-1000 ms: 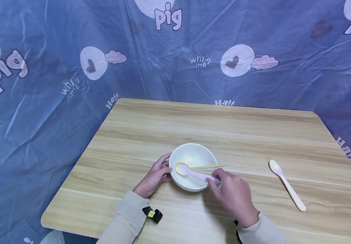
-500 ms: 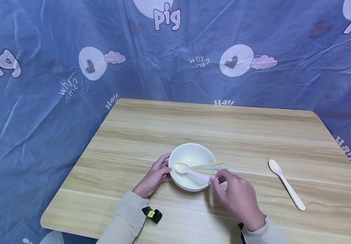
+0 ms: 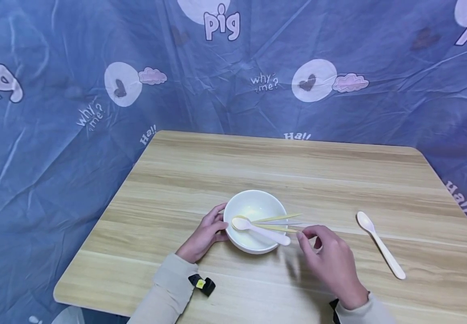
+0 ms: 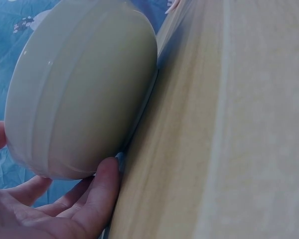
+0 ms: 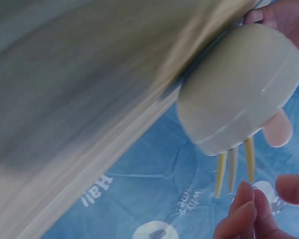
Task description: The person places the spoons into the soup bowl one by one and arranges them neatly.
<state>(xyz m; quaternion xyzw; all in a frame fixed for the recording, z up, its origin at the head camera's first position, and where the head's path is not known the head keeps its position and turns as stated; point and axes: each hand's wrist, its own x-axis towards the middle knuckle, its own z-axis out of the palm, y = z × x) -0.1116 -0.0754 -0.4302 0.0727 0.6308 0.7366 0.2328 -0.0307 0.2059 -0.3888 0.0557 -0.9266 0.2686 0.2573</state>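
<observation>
A white bowl (image 3: pixel 259 203) stands on the wooden table, and my left hand (image 3: pixel 202 236) grips its left side, thumb at the rim. In the left wrist view its fingers (image 4: pixel 97 204) reach round the bowl's lower wall. A pale pinkish spoon (image 3: pixel 271 235) lies across the bowl, its handle end over the right rim. Beneath and behind it, two yellow handles (image 3: pixel 282 217) and a pale one between them stick out over the same rim. Just right of these handle ends is my right hand (image 3: pixel 332 261), thumb and fingers apart and holding nothing.
Farther right, an off-white spoon (image 3: pixel 381 245) lies slanted on the table (image 3: pixel 298 171). A blue printed cloth (image 3: pixel 217 99) hangs behind and to the left of the table.
My right hand has let go of the pinkish spoon's handle and drawn away to the right. The spoon rests in the bowl; my left hand keeps its hold.
</observation>
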